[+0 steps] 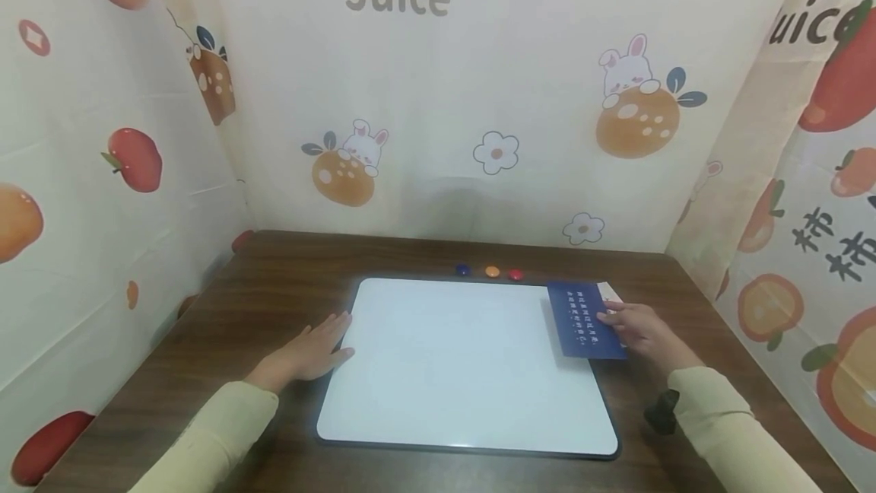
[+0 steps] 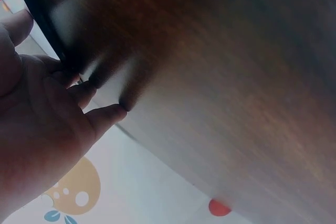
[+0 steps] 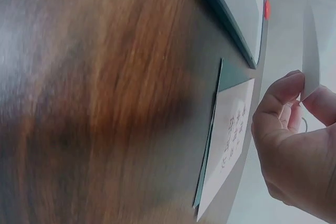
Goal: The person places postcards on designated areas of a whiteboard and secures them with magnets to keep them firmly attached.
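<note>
The left hand (image 1: 311,352) lies flat and released against the whiteboard (image 1: 465,364)'s left edge, the right hand (image 1: 636,329) pinches a blue card (image 1: 582,319) just reaching its right edge, and three magnets (image 1: 491,272) beyond its far edge sit untouched.

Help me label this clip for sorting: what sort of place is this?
Probably a makeshift recording booth, not a lived-in room: a wooden table closed in on three sides by fruit-print "Juice" curtains, with only a whiteboard, three round magnets and a blue card laid out.
</note>
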The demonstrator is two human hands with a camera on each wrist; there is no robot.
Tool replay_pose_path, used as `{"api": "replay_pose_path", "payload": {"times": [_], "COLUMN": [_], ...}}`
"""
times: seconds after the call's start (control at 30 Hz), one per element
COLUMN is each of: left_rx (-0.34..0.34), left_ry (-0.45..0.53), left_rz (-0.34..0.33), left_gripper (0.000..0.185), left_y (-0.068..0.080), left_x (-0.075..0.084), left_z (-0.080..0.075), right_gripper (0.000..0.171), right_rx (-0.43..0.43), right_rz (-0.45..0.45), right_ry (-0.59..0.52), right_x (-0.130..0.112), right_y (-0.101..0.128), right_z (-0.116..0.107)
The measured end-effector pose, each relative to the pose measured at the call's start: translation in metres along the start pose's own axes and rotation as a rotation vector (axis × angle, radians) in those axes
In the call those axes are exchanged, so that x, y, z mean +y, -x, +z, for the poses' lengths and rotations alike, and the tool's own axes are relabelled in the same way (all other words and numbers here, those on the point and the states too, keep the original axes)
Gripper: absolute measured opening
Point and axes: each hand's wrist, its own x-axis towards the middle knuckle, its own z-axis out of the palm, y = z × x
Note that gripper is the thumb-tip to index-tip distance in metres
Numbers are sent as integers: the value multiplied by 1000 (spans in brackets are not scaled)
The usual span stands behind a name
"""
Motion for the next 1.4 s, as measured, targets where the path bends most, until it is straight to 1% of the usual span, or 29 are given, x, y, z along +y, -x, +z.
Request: {"api": "replay_pose_path", "payload": {"times": [0.33, 0.67, 0.8, 0.93, 1.1, 1.4], "left_rx": [-5, -1, -2, -2, 6, 5], "left_ry": [19, -8, -1, 8, 9, 0], "left_rz": [3, 5, 5, 10, 16, 9], "left_gripper": [69, 69, 68, 68, 69, 68], "left_y": [1, -2, -2, -1, -1, -3], "left_x": [1, -3, -2, -1, -1, -3], "left_z": [-1, 1, 0, -1, -1, 2], "right_gripper": [77, 77, 74, 75, 76, 73], "right_rx": [5, -22, -31, -23, -25, -23], "right_rz": [3, 15, 14, 15, 2, 0], "right_ry": [-21, -27, -8, 9, 11, 69], "right_x": [0, 1, 2, 3, 4, 9], "right_y": [2, 2, 2, 4, 6, 6], "right_z": [12, 23, 26, 30, 33, 35]}}
